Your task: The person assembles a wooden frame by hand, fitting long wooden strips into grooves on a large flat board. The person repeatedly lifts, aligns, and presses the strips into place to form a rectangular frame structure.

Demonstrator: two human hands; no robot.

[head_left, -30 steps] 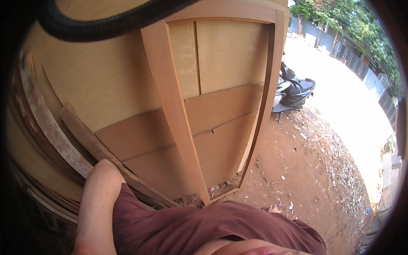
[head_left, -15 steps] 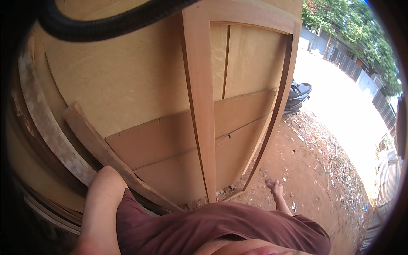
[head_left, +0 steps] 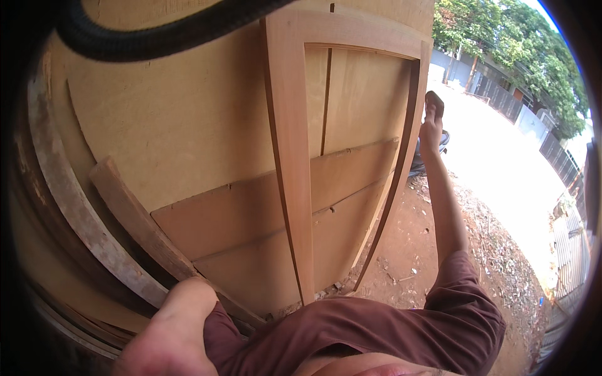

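Frame (head_left: 292, 182), wooden, before plywood panels (head_left: 169, 131) | right hand (head_left: 431, 133): right of frame, grip clamped on dark block (head_left: 434, 100), just beside frame's upper right edge, contact unclear | left hand: out of view, grip cannot be told; left arm (head_left: 182, 319) bent, below-left of frame | brown plank (head_left: 139, 219): left of frame

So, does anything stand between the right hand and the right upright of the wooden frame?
Nothing visible except the dark block held in the right hand, beside the right upright; contact is unclear.
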